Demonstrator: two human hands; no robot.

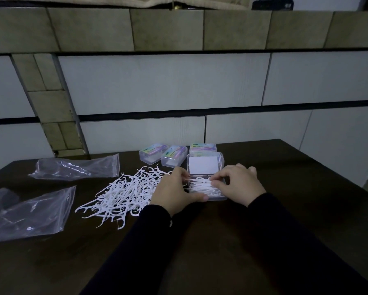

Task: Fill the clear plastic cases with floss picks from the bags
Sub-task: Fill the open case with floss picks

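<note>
Bench (264, 231): dark, carries everything we list.

Bags, two: one at the near left (30, 213), one behind it (76, 168), both clear, lying flat and seemingly emptied; we judge them pushed aside to free the work area.

Loose floss picks (119, 194): white heap just left of our hands, tumbled, pointing every way, kept close for short reaches.

Open case (206, 165): clear plastic, lid tipped back away from us with a white card showing, tray toward us between our hands.

Closed cases, three (153, 154) (173, 158) (202, 147): labelled, parked at the back, probably finished.

Left hand (174, 188): thumb along the tray's near edge, fingers curled at its left side, steadying it.

Right hand (240, 184): grip bent over the tray, fingertips (216, 184) pressing or pinching picks; we cannot tell which.

Picks in the tray (202, 186): laid roughly parallel, long axis left to right along the tray; head direction unclear.
</note>
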